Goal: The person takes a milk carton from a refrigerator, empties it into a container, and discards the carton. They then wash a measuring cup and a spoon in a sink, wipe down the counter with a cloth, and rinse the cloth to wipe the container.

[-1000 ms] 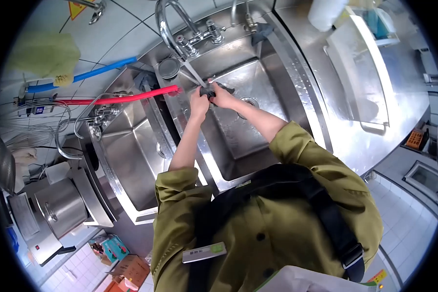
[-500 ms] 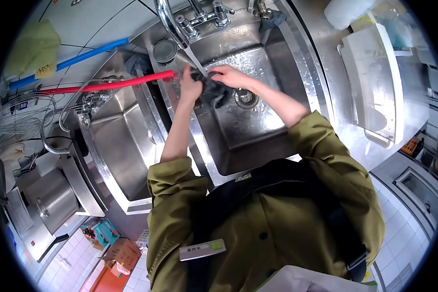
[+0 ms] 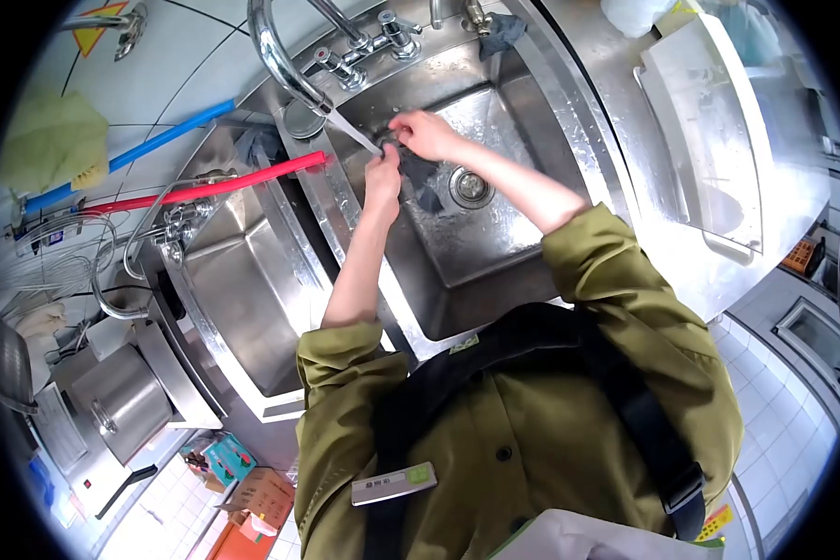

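Water runs from the curved faucet (image 3: 294, 79) into the right-hand steel sink (image 3: 481, 271). My left hand (image 3: 383, 182) is closed on the upper edge of a dark grey cloth (image 3: 422, 177), right at the stream. Close beside it, my right hand (image 3: 427, 135) has its fingers bent together at the top of the cloth; what lies between them is too small to make out. The cloth hangs down into the sink, left of the round drain (image 3: 470, 188).
A second steel sink (image 3: 252, 299) lies to the left, with a red tube (image 3: 224, 187) reaching over it. Another grey cloth (image 3: 502, 35) hangs at the back tap. A white plastic container (image 3: 705, 140) stands on the right counter. A steel pot (image 3: 121, 401) is at far left.
My left hand has moved right and down, closer to my right hand, and its fingers have closed. The view has shifted slightly, and the cloth hangs partly lower in the sink.
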Demonstrator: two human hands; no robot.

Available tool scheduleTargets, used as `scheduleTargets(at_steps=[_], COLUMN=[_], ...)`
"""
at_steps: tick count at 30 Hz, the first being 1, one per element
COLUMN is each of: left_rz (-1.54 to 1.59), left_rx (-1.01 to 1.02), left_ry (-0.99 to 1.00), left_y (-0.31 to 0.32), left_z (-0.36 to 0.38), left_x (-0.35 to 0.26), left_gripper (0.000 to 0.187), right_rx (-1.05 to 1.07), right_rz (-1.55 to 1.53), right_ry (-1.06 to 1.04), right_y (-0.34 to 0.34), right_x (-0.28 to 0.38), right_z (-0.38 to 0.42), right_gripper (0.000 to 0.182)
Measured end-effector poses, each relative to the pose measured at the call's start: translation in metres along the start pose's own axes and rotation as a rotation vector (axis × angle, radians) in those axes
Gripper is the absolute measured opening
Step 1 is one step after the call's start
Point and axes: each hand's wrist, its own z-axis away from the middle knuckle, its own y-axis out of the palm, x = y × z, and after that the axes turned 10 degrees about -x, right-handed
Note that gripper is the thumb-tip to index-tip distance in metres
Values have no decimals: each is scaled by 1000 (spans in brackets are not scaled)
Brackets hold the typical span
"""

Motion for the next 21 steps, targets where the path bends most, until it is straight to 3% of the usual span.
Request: scheduleTargets(at_steps=[2,3,5,6,8,9,12,13,16,17,20,21], left_rz=[85,176,279,238,192,-76,-122,-173,85,115,223,257], left_rx=[-48,-82,-178,-129,-9,35,140,87,121,156,185,153], left_ry=[39,62,75,121,104,26,-73,-35,-45,-42,-47,-61], left_y=[-1,0,4,0,-8,-11,-14,-9,-25,-29,-36,-37], left_z=[-17,-25,-26,-30,-32,-22,-28,-8,16,24,37,41], left_x=[10,15,8,6,6,-7,15,-2,-20,-24,-27,-25], left_gripper=[28,24,14,22,30,32,31,30,29,30,31,31], right_rx=[65,-98,74,112,-140,-259,-132,-49,312,122,68,29], right_rz=[-288,-397,-689,-885,-638,-510,-1088,-1241,-1254,-877,-262,-186], right_ry=[251,162,466,607,464,392,552,601,683,469,506,579], right_y=[26,34,40,39,53,58,43,58,82,119,113,113], right_x=[-20,-11,9,17,-2,-10,19,10,-33,-61,-59,-61], right_z=[16,40,67,75,74,72,49,43,41,43,51,52], right_gripper=[39,46,48,48,49,49,57,64,68,67,65,63])
